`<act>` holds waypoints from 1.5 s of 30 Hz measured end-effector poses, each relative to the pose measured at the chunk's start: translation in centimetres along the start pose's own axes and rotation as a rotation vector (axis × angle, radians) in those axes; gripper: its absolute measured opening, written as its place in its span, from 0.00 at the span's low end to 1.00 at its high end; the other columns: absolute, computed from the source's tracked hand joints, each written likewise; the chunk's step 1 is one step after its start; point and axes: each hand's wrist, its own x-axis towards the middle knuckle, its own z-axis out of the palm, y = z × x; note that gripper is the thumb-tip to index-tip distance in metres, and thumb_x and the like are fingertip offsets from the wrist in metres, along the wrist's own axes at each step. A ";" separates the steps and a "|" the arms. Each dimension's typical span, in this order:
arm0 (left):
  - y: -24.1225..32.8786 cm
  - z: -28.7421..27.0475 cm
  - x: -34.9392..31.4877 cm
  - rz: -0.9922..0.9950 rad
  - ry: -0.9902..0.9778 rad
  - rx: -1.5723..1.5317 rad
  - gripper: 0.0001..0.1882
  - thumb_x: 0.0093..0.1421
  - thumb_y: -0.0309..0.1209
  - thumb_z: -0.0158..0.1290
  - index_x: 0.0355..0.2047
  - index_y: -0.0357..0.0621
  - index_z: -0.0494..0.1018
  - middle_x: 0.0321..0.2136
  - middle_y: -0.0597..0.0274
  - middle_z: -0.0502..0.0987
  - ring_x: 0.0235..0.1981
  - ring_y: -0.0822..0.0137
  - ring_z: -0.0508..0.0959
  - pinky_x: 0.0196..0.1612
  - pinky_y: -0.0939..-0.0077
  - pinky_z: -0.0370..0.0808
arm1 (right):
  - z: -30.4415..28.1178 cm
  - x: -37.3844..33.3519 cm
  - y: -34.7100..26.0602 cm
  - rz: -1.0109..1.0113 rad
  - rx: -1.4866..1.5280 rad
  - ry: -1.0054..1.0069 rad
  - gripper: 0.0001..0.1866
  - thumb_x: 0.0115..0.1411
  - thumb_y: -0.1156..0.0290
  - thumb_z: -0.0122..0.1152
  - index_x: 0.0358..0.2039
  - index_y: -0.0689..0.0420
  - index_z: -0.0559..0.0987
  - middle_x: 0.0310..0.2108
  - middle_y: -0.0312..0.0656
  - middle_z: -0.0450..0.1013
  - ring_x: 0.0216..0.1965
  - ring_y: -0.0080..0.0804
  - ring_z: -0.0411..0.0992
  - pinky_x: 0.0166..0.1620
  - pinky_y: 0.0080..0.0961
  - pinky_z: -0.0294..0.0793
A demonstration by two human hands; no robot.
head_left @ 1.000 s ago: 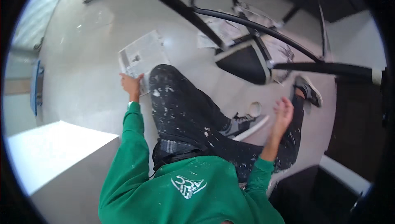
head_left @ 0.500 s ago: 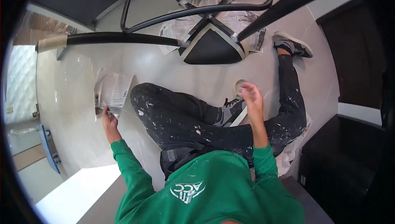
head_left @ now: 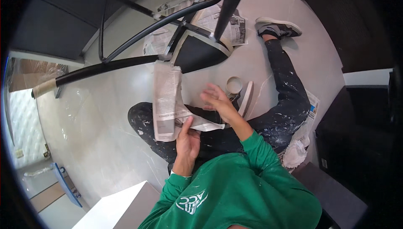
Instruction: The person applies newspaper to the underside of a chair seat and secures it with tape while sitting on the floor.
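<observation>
My left hand (head_left: 187, 143) pinches the lower edge of a torn, folded piece of newspaper (head_left: 165, 107) in front of my lap, its thumb on top of the paper. To the right of the sheet is my right hand (head_left: 217, 101), raised with its fingers apart and nothing in them. Close beyond the right hand, a roll of masking tape (head_left: 234, 85) lies on the floor by my tucked shoe. Ahead, a black-framed stool (head_left: 168, 21) rests upside down, its dark seat (head_left: 197, 54) edged with tape and its leg joints wrapped.
Newspaper sheets (head_left: 235, 29) lie under the stool. A leg with a taped end (head_left: 45, 88) reaches out to the left. Crumpled newspaper (head_left: 295, 153) sits beside my right thigh. A white box-like surface (head_left: 113, 206) is at lower left, and a black cabinet (head_left: 352, 140) at right.
My left hand has brought the newspaper from the floor at the left to in front of my lap. My right hand has moved left toward it. The view has shifted.
</observation>
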 end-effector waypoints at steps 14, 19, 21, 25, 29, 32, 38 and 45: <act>0.5 2.9 -1.8 -0.024 -0.043 0.116 0.20 0.68 0.31 0.60 0.58 0.40 0.72 0.56 0.59 0.79 0.56 0.63 0.79 0.60 0.65 0.77 | -5.9 -4.8 0.3 0.115 0.705 -0.249 0.47 0.68 0.30 0.47 0.69 0.61 0.65 0.62 0.48 0.72 0.61 0.37 0.73 0.63 0.37 0.73; -2.5 0.0 -1.0 -0.228 -0.003 0.305 0.21 0.71 0.38 0.58 0.60 0.44 0.70 0.57 0.62 0.78 0.57 0.64 0.78 0.60 0.62 0.77 | -8.1 -1.6 -1.5 -0.037 0.205 0.038 0.33 0.71 0.43 0.54 0.62 0.58 0.74 0.53 0.41 0.78 0.53 0.29 0.76 0.55 0.28 0.77; -2.6 -0.5 -1.4 -0.285 -0.004 0.354 0.24 0.70 0.40 0.59 0.60 0.44 0.69 0.51 0.65 0.79 0.49 0.68 0.80 0.50 0.66 0.80 | -8.4 -0.7 -2.0 -0.103 0.230 0.158 0.24 0.71 0.55 0.63 0.59 0.58 0.76 0.47 0.36 0.80 0.45 0.22 0.78 0.47 0.21 0.78; -2.3 -2.4 -1.5 -0.232 0.019 0.474 0.25 0.71 0.43 0.58 0.62 0.46 0.68 0.51 0.65 0.79 0.47 0.68 0.80 0.47 0.68 0.79 | -8.0 -1.3 -4.8 -0.150 -0.034 0.143 0.23 0.68 0.60 0.67 0.56 0.63 0.78 0.48 0.40 0.81 0.45 0.25 0.79 0.49 0.25 0.78; -1.8 -2.6 -1.3 -0.210 0.057 0.476 0.23 0.74 0.46 0.52 0.59 0.44 0.71 0.51 0.62 0.80 0.48 0.67 0.81 0.47 0.69 0.81 | -9.4 0.8 -1.1 -0.230 -0.471 0.176 0.15 0.64 0.70 0.70 0.47 0.67 0.82 0.41 0.43 0.83 0.41 0.27 0.80 0.47 0.26 0.79; -0.9 -3.6 -1.4 -0.187 -0.060 0.513 0.21 0.76 0.47 0.48 0.50 0.41 0.77 0.38 0.60 0.83 0.37 0.69 0.83 0.39 0.72 0.82 | -11.0 0.7 -1.5 -0.197 -0.317 0.222 0.13 0.65 0.73 0.68 0.47 0.68 0.82 0.39 0.43 0.84 0.40 0.26 0.80 0.46 0.26 0.79; 5.4 -4.4 -2.6 -0.343 -0.402 0.858 0.25 0.76 0.45 0.46 0.42 0.33 0.81 0.32 0.57 0.83 0.32 0.69 0.83 0.34 0.77 0.81 | -14.0 -0.5 -8.1 -0.158 -0.541 0.094 0.15 0.66 0.74 0.66 0.51 0.68 0.81 0.44 0.42 0.82 0.42 0.25 0.79 0.48 0.26 0.79; 7.9 -1.7 14.2 0.178 -0.271 1.023 0.37 0.70 0.53 0.55 0.64 0.32 0.65 0.54 0.50 0.75 0.50 0.63 0.79 0.53 0.65 0.77 | -15.3 2.8 -11.2 -0.117 -0.892 -0.056 0.15 0.64 0.75 0.66 0.49 0.69 0.82 0.43 0.40 0.83 0.42 0.24 0.78 0.48 0.26 0.78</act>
